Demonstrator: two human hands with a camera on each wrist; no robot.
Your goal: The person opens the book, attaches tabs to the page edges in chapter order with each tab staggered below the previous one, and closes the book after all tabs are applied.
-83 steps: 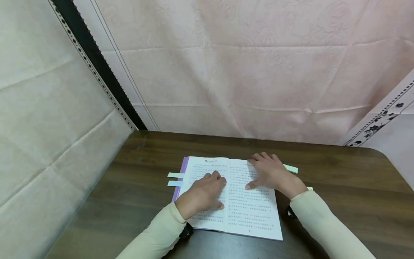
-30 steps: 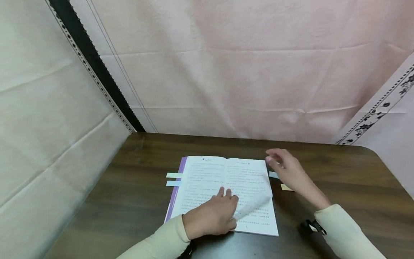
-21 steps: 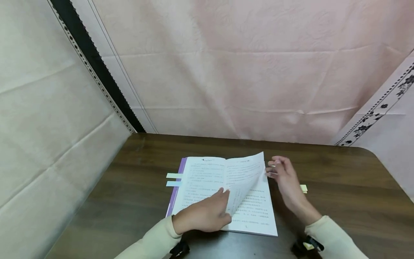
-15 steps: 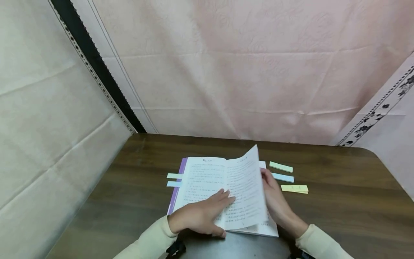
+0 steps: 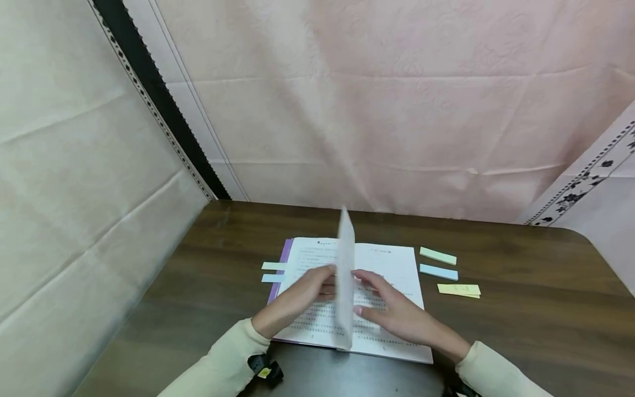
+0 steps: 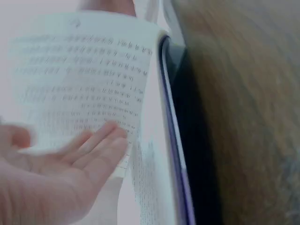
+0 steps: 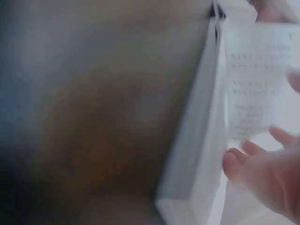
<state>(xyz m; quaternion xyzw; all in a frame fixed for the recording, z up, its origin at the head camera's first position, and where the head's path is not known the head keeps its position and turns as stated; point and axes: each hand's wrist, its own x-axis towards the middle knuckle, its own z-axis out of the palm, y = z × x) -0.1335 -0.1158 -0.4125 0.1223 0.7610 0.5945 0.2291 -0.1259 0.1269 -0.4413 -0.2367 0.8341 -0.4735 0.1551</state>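
Note:
An open book (image 5: 389, 258) with printed pages and a purple cover edge lies on the table. At its middle a single page (image 5: 345, 248) stands upright, edge-on in the head view. My left hand (image 5: 302, 295) is on the left side of that page, its fingertips right at the paper; the left wrist view shows the palm turned up and the fingers (image 6: 105, 150) stretched out before print. On the other side is my right hand (image 5: 397, 314), thumb and fingers spread apart, fingertips at the page. In the right wrist view its fingers (image 7: 251, 161) are loosely bent.
Two sticky tabs (image 5: 274, 266) stick out from the book's left edge. Right of the book are a green strip (image 5: 438, 256), a blue strip (image 5: 439, 272) and yellow strips (image 5: 458, 289). Pale cloth (image 5: 377, 121) hangs behind the brown table (image 5: 521, 286).
A page has lifted from the right side and swung left to upright. My right hand has come from beyond the book's right edge in over it; my left hand has lifted off the pages.

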